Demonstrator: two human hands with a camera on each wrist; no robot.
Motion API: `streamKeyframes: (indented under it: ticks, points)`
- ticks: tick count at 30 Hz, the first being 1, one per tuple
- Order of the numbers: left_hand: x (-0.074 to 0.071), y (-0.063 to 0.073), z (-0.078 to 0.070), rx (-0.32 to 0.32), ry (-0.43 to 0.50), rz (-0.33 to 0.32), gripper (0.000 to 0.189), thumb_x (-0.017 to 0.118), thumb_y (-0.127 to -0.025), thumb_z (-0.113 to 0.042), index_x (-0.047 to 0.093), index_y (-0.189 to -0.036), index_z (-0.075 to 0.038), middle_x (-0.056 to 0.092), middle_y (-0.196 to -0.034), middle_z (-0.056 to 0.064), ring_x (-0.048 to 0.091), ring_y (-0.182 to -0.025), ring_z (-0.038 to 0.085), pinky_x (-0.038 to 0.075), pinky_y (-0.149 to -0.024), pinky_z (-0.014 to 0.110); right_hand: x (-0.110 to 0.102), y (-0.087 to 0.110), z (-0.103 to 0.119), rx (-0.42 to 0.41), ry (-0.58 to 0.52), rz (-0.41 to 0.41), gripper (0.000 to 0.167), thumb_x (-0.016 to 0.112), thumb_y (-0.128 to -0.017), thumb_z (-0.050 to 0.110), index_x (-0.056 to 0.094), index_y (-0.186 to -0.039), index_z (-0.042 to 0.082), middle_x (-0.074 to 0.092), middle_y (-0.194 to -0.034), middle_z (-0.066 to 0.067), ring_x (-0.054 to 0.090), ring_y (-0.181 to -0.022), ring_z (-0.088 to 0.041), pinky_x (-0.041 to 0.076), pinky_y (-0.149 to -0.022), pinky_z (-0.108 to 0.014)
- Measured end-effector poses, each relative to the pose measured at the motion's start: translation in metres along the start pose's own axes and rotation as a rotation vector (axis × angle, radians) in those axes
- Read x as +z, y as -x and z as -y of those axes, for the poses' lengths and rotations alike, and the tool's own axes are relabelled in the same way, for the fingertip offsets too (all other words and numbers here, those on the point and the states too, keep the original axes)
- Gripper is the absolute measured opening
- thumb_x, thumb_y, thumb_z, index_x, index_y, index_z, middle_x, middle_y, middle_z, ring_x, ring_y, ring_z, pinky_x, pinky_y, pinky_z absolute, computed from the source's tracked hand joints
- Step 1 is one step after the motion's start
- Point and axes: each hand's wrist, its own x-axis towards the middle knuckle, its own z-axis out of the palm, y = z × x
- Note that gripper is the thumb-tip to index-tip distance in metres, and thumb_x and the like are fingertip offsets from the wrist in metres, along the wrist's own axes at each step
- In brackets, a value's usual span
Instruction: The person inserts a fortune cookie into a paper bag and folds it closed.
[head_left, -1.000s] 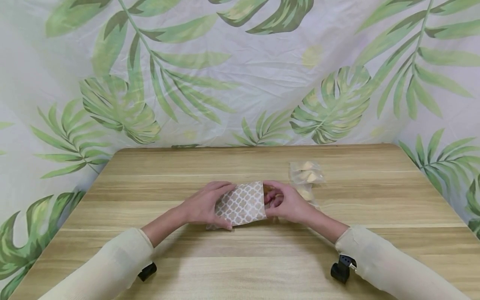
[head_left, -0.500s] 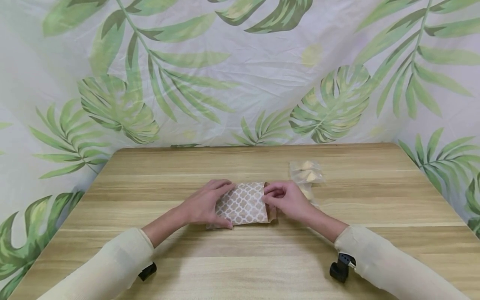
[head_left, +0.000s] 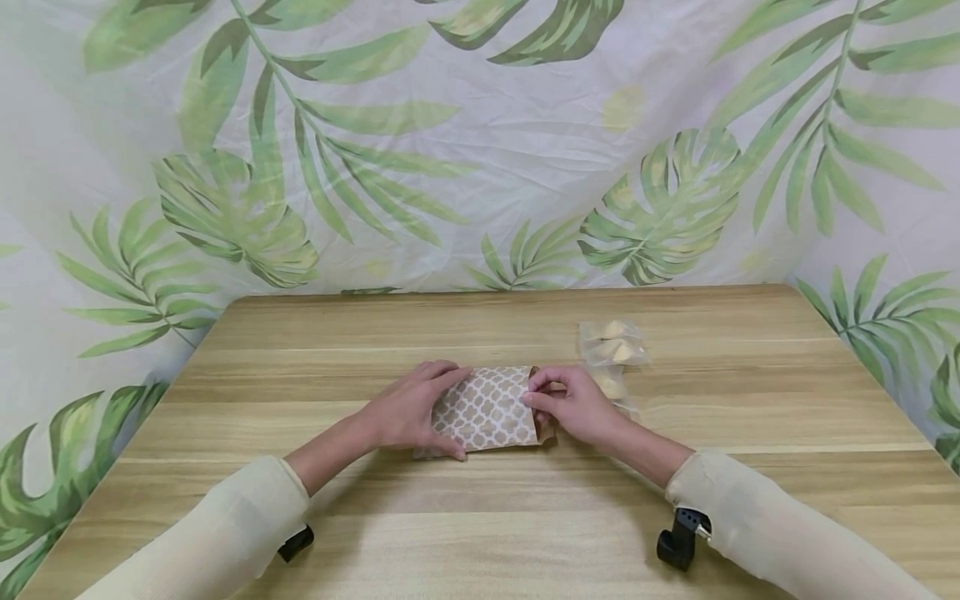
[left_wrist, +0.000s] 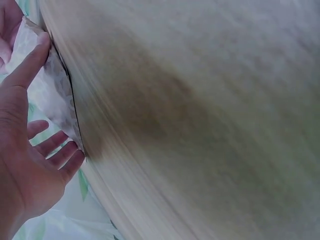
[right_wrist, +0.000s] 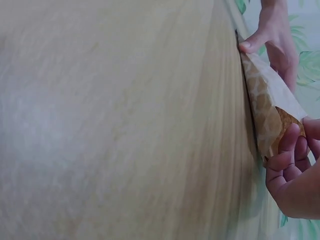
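A paper bag with a tan and white lattice print lies flat on the table, its open mouth to the right. My left hand holds the bag's left end, thumb along the near edge and fingers at the far edge. At the mouth, my right hand pinches the upper lip of the bag between thumb and index finger. The right wrist view shows the brown inside of the paper bag behind the curled fingers of the right hand. What the bag contains is hidden.
Beyond the right hand lie clear packets with pale, folded pieces that look like fortune cookies; another packet is partly covered by that hand. The wooden table ends at a leaf-print cloth.
My right fingers were inside the bag's mouth a second ago. They have come out and now pinch its upper lip. The left hand has stayed in place.
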Motion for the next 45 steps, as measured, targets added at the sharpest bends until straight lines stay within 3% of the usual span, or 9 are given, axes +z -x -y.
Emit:
streamKeyframes:
  ticks: [7, 13, 16, 18, 22, 27, 35, 42, 45]
  points:
    - [0.001, 0.001, 0.001, -0.016, 0.008, -0.014, 0.116, 0.093, -0.066, -0.059, 0.044, -0.155, -0.002, 0.047, -0.154, 0.021, 0.046, -0.141, 0.039, 0.042, -0.113, 0.056, 0.001, -0.002, 0.003, 0.046, -0.064, -0.002, 0.008, 0.064, -0.100, -0.002, 0.063, -0.098, -0.010, 0.059, -0.085, -0.005, 0.056, -0.066, -0.013, 0.043, -0.055, -0.022]
    - [0.002, 0.002, 0.001, -0.010, 0.023, -0.028, 0.114, 0.093, -0.067, -0.058, 0.045, -0.154, -0.002, 0.048, -0.153, 0.021, 0.046, -0.140, 0.038, 0.042, -0.113, 0.055, 0.001, -0.001, 0.005, 0.042, -0.088, 0.015, 0.009, 0.063, -0.101, -0.002, 0.063, -0.100, -0.011, 0.059, -0.074, -0.005, 0.055, -0.062, -0.012, 0.037, -0.053, -0.021]
    - [0.003, 0.003, 0.003, 0.009, 0.036, -0.037, 0.112, 0.092, -0.068, -0.057, 0.047, -0.153, -0.002, 0.049, -0.153, 0.021, 0.046, -0.140, 0.038, 0.043, -0.113, 0.056, 0.000, 0.000, 0.005, 0.030, -0.094, 0.018, 0.011, 0.061, -0.101, -0.004, 0.063, -0.105, -0.013, 0.061, -0.078, -0.006, 0.056, -0.064, -0.011, 0.039, -0.054, -0.021]
    - [0.002, 0.004, 0.004, 0.016, 0.047, -0.043, 0.110, 0.092, -0.068, -0.056, 0.047, -0.153, -0.002, 0.049, -0.153, 0.021, 0.046, -0.140, 0.039, 0.042, -0.113, 0.057, -0.002, 0.000, 0.005, -0.009, -0.054, 0.018, 0.013, 0.061, -0.099, -0.007, 0.064, -0.109, -0.015, 0.064, -0.087, -0.009, 0.059, -0.072, -0.010, 0.046, -0.059, -0.021]
    - [0.001, 0.005, 0.005, 0.023, 0.070, -0.050, 0.108, 0.093, -0.069, -0.054, 0.048, -0.152, -0.001, 0.048, -0.153, 0.022, 0.046, -0.140, 0.040, 0.041, -0.113, 0.058, -0.008, 0.000, 0.004, -0.127, 0.134, 0.017, 0.026, 0.069, -0.091, -0.010, 0.067, -0.117, -0.012, 0.067, -0.101, -0.017, 0.062, -0.082, -0.013, 0.053, -0.070, -0.022]
    - [0.000, 0.004, 0.005, 0.048, 0.073, -0.050, 0.109, 0.093, -0.068, -0.055, 0.049, -0.152, -0.002, 0.049, -0.153, 0.021, 0.047, -0.139, 0.039, 0.041, -0.113, 0.058, -0.013, 0.001, 0.003, -0.174, 0.290, 0.027, 0.052, 0.081, -0.079, -0.003, 0.065, -0.128, -0.010, 0.065, -0.103, -0.019, 0.062, -0.078, -0.021, 0.055, -0.072, -0.025]
    - [0.000, 0.003, 0.003, 0.043, 0.095, -0.043, 0.105, 0.088, -0.072, -0.058, 0.049, -0.152, -0.004, 0.051, -0.154, 0.017, 0.050, -0.135, 0.035, 0.044, -0.110, 0.058, -0.011, 0.002, 0.005, -0.178, 0.377, 0.050, 0.072, 0.087, -0.070, 0.001, 0.059, -0.135, -0.012, 0.062, -0.098, -0.015, 0.057, -0.076, -0.019, 0.051, -0.069, -0.023]
    - [0.001, 0.000, 0.003, 0.038, 0.088, -0.051, 0.101, 0.089, -0.071, -0.055, 0.052, -0.150, -0.003, 0.056, -0.149, 0.017, 0.050, -0.136, 0.036, 0.041, -0.112, 0.059, -0.009, 0.000, 0.003, -0.143, 0.384, 0.082, 0.076, 0.084, -0.070, -0.001, 0.054, -0.139, -0.014, 0.064, -0.098, -0.012, 0.055, -0.076, -0.017, 0.049, -0.067, -0.022]
    - [0.002, -0.002, 0.002, 0.057, 0.091, -0.049, 0.102, 0.089, -0.071, -0.054, 0.052, -0.150, -0.002, 0.054, -0.150, 0.019, 0.049, -0.138, 0.038, 0.040, -0.114, 0.059, -0.009, -0.001, 0.001, -0.169, 0.403, 0.084, 0.073, 0.085, -0.071, -0.001, 0.056, -0.137, -0.014, 0.066, -0.098, -0.011, 0.055, -0.074, -0.016, 0.049, -0.065, -0.022]
